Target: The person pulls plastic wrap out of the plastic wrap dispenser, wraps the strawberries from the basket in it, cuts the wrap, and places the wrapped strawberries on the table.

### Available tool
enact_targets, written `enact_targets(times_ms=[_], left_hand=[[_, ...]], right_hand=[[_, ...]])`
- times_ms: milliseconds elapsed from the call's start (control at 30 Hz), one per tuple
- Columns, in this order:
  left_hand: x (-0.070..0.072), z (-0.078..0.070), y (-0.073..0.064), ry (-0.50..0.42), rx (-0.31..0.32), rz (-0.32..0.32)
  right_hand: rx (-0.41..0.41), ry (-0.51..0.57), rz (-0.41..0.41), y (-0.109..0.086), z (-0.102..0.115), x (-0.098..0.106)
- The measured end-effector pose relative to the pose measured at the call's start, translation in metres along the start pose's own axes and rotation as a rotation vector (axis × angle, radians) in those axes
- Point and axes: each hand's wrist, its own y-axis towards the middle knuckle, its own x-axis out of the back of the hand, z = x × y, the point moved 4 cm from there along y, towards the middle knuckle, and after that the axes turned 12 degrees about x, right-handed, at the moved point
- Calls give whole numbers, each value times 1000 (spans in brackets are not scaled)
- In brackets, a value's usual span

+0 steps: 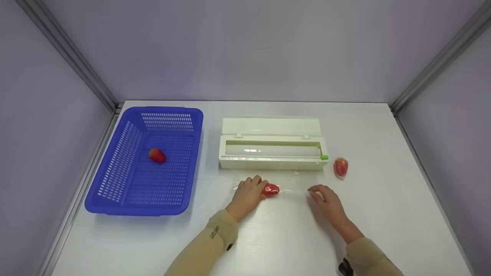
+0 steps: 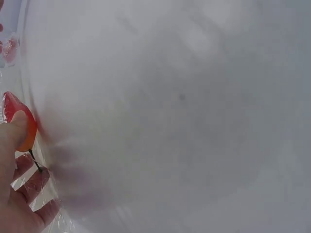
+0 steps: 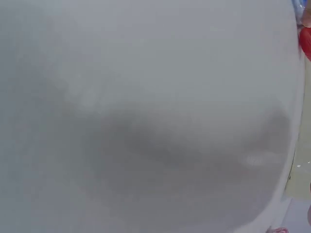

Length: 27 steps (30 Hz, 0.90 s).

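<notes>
My left hand (image 1: 248, 195) grips a small red-and-orange fruit (image 1: 271, 189) on the table, in front of the film dispenser. In the left wrist view, the thumb lies on the fruit (image 2: 29, 130), whose dark stem points toward the fingers, with clear film around them. Cling film (image 1: 293, 184) stretches from the dispenser to beyond the fruit on the right. At its right-hand edge, my right hand (image 1: 328, 203) pinches the film between thumb and fingertips. Only a sliver of the red fruit (image 3: 306, 42) shows at the right wrist view's edge.
Behind the hands stands a white cling film dispenser (image 1: 272, 164), lid up, roll inside, with a green slider (image 1: 324, 157) at its right end. A film-wrapped fruit (image 1: 340, 167) lies to its right. On the left, a blue basket (image 1: 142, 210) holds one unwrapped fruit (image 1: 157, 155).
</notes>
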Motion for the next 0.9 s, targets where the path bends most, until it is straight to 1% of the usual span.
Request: enact_targets(times_ms=[33, 67, 100, 133, 167, 233, 333, 400, 500, 600, 667, 733, 767, 800, 833, 867, 900], left_hand=[[0, 0, 1, 5, 0, 3], [0, 1, 2, 10, 1, 7], [1, 1, 2, 13, 0, 11], [1, 1, 3, 14, -3, 15], [1, 1, 4, 21, -8, 17], [1, 1, 5, 37, -21, 24], [2, 2, 7, 50, -39, 24], [2, 3, 8, 48, -47, 26], [3, 5, 8, 26, -56, 29], [4, 6, 9, -29, -59, 37], [5, 6, 11, -63, -61, 37], [5, 6, 13, -95, -55, 35], [6, 5, 14, -105, -52, 34], [6, 5, 15, -109, -50, 33], [6, 5, 15, -112, -46, 34], [6, 5, 16, -114, -40, 33], [6, 4, 16, -117, -36, 33]], right_hand=[[-93, 91, -7, 1, -4, -1], [-178, 153, -11, 2, -8, -3], [-248, 196, -14, 3, -12, -5], [-299, 223, -16, 5, -14, -7], [-338, 241, -18, 6, -17, -9], [-379, 243, -20, 10, -20, -11], [-390, 180, -8, 14, -22, -11], [-375, 113, 9, 17, -22, -11], [-348, -21, 57, 18, -23, -10], [-327, -134, 101, 19, -22, -10], [-325, -178, 92, 19, -21, -9], [-304, -223, 31, 18, -18, -7], [-274, -242, -16, 17, -15, -6], [-222, -265, -58, 17, -12, -5], [-150, -288, -92, 16, -9, -6], [-62, -326, -111, 16, -4, -7], [37, -375, -111, 16, 1, -10]])
